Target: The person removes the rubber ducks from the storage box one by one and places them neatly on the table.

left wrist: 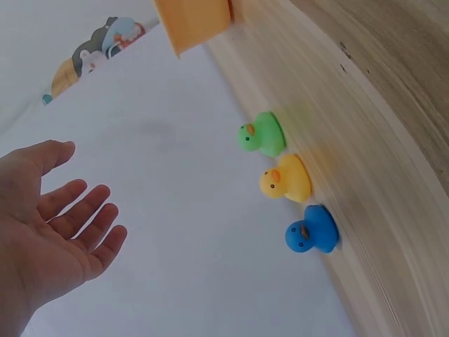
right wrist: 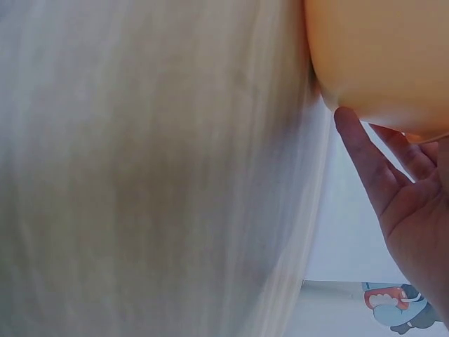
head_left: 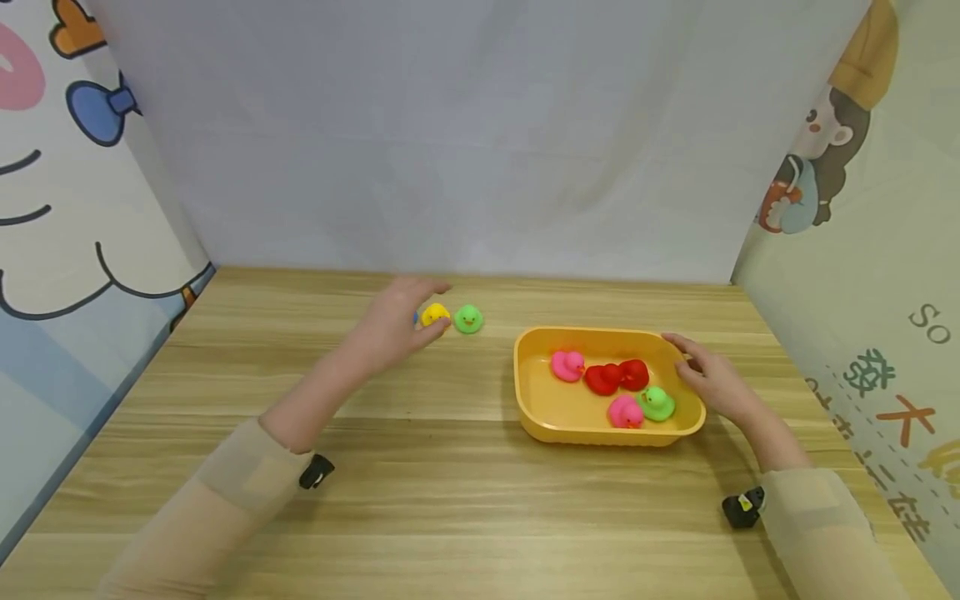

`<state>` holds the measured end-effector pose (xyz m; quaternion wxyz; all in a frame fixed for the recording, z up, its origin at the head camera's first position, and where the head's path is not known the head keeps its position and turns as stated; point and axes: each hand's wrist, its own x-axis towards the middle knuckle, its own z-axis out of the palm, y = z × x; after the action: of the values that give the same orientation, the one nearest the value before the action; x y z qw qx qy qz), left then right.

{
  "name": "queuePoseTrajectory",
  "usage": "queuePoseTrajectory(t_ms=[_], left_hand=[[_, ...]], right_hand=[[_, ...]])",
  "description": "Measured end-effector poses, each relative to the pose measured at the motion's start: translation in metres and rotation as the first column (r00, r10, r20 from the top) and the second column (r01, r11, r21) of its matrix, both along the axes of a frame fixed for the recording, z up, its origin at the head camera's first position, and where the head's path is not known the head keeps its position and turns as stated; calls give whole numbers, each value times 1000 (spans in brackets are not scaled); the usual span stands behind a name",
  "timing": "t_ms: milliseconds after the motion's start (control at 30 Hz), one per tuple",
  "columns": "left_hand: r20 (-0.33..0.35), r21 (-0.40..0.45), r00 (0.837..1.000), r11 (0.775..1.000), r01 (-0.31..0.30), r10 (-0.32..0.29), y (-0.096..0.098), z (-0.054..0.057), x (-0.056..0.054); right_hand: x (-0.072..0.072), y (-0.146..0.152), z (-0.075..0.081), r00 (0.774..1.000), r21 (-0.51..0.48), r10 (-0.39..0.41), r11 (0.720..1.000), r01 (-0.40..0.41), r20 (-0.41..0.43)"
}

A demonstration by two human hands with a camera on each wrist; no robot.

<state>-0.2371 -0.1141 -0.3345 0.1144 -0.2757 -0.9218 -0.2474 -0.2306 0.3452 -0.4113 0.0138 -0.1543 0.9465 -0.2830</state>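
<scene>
The pale right-hand wall (head_left: pixel 847 292) reads "SO" (head_left: pixel 930 323), "發" (head_left: pixel 870 371) and "大" (head_left: pixel 905 419) (the slanted characters (head_left: pixel 909 517) lower down are hard to make out).

Ducks (head_left: pixel 602 380) in tray (head_left: pixel 566 408), duck row (head_left: pixel 434 313) left

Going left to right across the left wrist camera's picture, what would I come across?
Left hand → tub → green duck → yellow duck → blue duck.

Ducks (head_left: pixel 567 366) in basket (head_left: pixel 551 407), some perhaps tipped
</scene>
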Motion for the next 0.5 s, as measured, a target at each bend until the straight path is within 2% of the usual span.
queuePoseTrajectory(t_ms=[300, 500], left_hand=[[-17, 90, 1000, 996, 14, -13, 16, 2, 16], [-49, 161, 998, 985, 56, -49, 26, 1, 25]], right_hand=[[3, -2, 2, 1000, -11, -6, 1000, 6, 3], [2, -1, 1, 1000, -6, -8, 1000, 8, 7]])
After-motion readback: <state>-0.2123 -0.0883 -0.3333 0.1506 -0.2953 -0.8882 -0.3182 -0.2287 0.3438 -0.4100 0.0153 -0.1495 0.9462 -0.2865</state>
